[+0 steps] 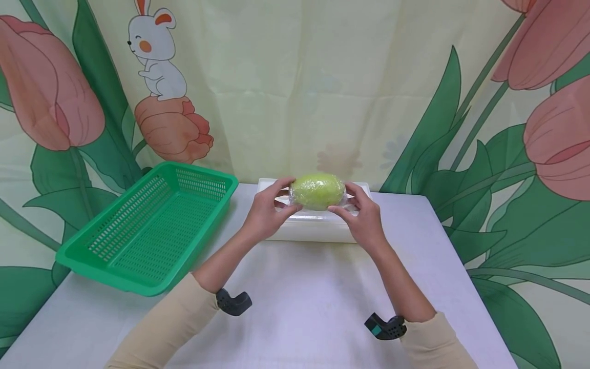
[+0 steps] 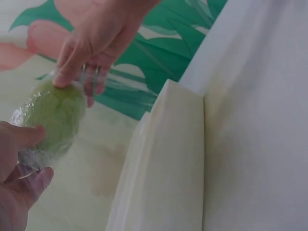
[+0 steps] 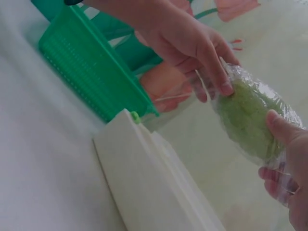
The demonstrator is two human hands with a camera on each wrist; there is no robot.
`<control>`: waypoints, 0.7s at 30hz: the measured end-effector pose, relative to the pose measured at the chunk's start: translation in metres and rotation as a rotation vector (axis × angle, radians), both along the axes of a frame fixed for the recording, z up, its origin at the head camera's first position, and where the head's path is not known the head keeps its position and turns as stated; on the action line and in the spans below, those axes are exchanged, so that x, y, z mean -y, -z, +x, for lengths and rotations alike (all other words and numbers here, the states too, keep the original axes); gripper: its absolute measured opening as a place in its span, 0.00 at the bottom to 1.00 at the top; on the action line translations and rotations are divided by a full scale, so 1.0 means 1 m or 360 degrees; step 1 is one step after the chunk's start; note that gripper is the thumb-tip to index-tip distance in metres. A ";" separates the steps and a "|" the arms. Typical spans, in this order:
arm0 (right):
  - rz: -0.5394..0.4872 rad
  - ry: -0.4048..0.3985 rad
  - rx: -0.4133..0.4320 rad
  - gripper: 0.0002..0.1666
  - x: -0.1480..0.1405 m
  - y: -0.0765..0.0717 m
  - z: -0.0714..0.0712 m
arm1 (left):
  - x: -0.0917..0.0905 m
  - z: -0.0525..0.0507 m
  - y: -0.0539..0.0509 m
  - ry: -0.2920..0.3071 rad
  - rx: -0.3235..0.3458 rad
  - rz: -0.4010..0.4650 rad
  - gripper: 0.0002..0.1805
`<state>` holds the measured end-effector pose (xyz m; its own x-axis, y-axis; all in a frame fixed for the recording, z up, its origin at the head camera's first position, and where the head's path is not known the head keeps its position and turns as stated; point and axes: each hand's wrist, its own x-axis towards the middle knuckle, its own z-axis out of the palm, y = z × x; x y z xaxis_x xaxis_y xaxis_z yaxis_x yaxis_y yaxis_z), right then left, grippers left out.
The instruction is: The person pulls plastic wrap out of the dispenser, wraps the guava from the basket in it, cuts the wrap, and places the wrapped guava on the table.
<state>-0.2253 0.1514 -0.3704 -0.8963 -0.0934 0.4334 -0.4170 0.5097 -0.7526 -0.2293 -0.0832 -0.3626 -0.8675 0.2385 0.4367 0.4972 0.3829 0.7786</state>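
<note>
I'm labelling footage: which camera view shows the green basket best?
The head view, with the green basket whole, inside visible. The right wrist view shows part of its outer side; the left wrist, none.

The head view is bright and fairly sharp, its light even; faint, soft-edged shadows lie on the flat white table (image 1: 299, 307); small white glints speckle the oval green fruit wrapped in clear plastic film (image 1: 318, 191); both wrist views are dimmer, greyer and softer; the white rectangular box (image 2: 175, 159) looks hazy there.
</note>
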 end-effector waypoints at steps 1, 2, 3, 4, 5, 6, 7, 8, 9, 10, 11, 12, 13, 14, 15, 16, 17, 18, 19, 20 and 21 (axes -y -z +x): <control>0.0001 0.0000 -0.0003 0.39 0.000 -0.001 0.001 | 0.000 0.001 -0.001 -0.0003 0.0001 -0.0001 0.31; 0.0002 0.0000 -0.0004 0.39 0.000 -0.003 0.002 | 0.000 0.002 -0.003 -0.0007 0.0001 -0.0004 0.31; 0.0006 0.0000 -0.0006 0.39 0.000 -0.004 0.003 | 0.000 0.003 -0.004 -0.0011 0.0000 -0.0008 0.31; 0.0007 -0.0001 -0.0007 0.39 0.000 -0.005 0.003 | 0.000 0.004 -0.006 -0.0015 -0.0002 -0.0010 0.31; 0.0005 -0.0003 -0.0011 0.39 0.000 -0.007 0.004 | 0.001 0.005 -0.007 -0.0016 -0.0008 -0.0013 0.31; 0.0006 -0.0001 -0.0015 0.39 0.001 -0.008 0.005 | 0.001 0.006 -0.009 -0.0019 -0.0015 -0.0017 0.31; 0.0010 0.0002 -0.0020 0.40 0.001 -0.010 0.006 | 0.001 0.006 -0.010 -0.0019 -0.0022 -0.0018 0.31; 0.0011 0.0003 -0.0024 0.40 0.001 -0.011 0.007 | 0.001 0.007 -0.011 -0.0018 -0.0028 -0.0017 0.31; 0.0012 0.0003 -0.0030 0.40 0.001 -0.012 0.008 | 0.001 0.008 -0.011 -0.0017 -0.0032 -0.0016 0.31; 0.0013 0.0003 -0.0036 0.40 0.001 -0.013 0.009 | 0.001 0.008 -0.012 -0.0015 -0.0036 -0.0013 0.31; 0.0017 0.0005 -0.0041 0.40 0.000 -0.014 0.009 | 0.001 0.009 -0.013 -0.0016 -0.0038 -0.0013 0.31; 0.0021 0.0007 -0.0045 0.40 0.000 -0.015 0.010 | 0.001 0.009 -0.014 -0.0015 -0.0040 -0.0009 0.31; 0.0021 0.0006 -0.0051 0.40 0.000 -0.016 0.011 | 0.001 0.010 -0.015 -0.0014 -0.0043 -0.0004 0.31; 0.0023 0.0006 -0.0056 0.40 0.000 -0.017 0.011 | 0.001 0.011 -0.016 -0.0014 -0.0046 0.0002 0.31; 0.0026 0.0007 -0.0061 0.40 0.000 -0.018 0.012 | 0.001 0.011 -0.017 -0.0014 -0.0049 0.0006 0.31; 0.0028 0.0010 -0.0065 0.40 0.000 -0.019 0.013 | 0.001 0.012 -0.017 -0.0014 -0.0052 0.0011 0.31; 0.0030 0.0013 -0.0068 0.40 0.000 -0.021 0.014 | 0.001 0.013 -0.019 -0.0015 -0.0054 0.0012 0.31; 0.0030 0.0016 -0.0070 0.40 0.000 -0.022 0.014 | 0.001 0.014 -0.020 -0.0015 -0.0057 0.0013 0.32; 0.0036 0.0021 -0.0072 0.40 0.000 -0.023 0.015 | 0.001 0.015 -0.021 -0.0018 -0.0060 0.0011 0.32; 0.0042 0.0026 -0.0073 0.40 0.000 -0.023 0.015 | 0.001 0.016 -0.022 -0.0021 -0.0062 0.0008 0.32; 0.0045 0.0029 -0.0074 0.40 -0.001 -0.024 0.016 | 0.001 0.016 -0.023 -0.0024 -0.0066 0.0006 0.32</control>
